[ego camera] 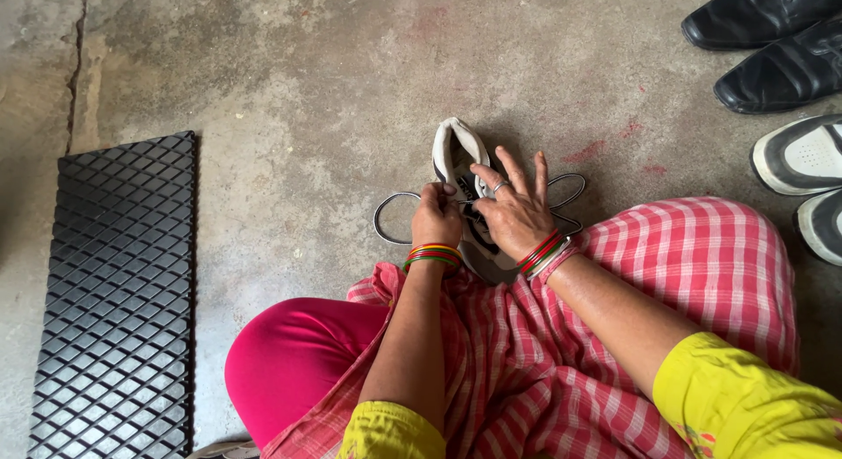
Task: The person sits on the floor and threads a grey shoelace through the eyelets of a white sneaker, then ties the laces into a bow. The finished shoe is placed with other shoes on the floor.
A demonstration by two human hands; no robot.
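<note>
Centrally, just above the middle of the frame, a white and black sneaker lies on the bare concrete floor, its heel opening pointing to the top edge and its lower part hidden under the hands. The left hand is closed, its fingertips pinching the grey shoelace where it crosses the shoe. The right hand rests on the tongue area, thumb and forefinger closed on the lace while the other three fingers are spread and lifted. The lace forms two loops, one flaring left of the shoe and one right, both lying flat on the concrete.

Each wrist carries a stack of red, green and yellow bangles. Below the hands, a pink checked cloth over the lap fills the lower right of the frame, touching the shoe's near end; a bright pink knee juts to the lower left, and two yellow sleeves show at the bottom edge.

Open floor runs above and to the left of the sneaker. A black diamond-grid mat lies along the left side, well apart from the shoe. In the upper right corner sit two black leather shoes, and below them two more white and black sneakers are cut by the right edge.
</note>
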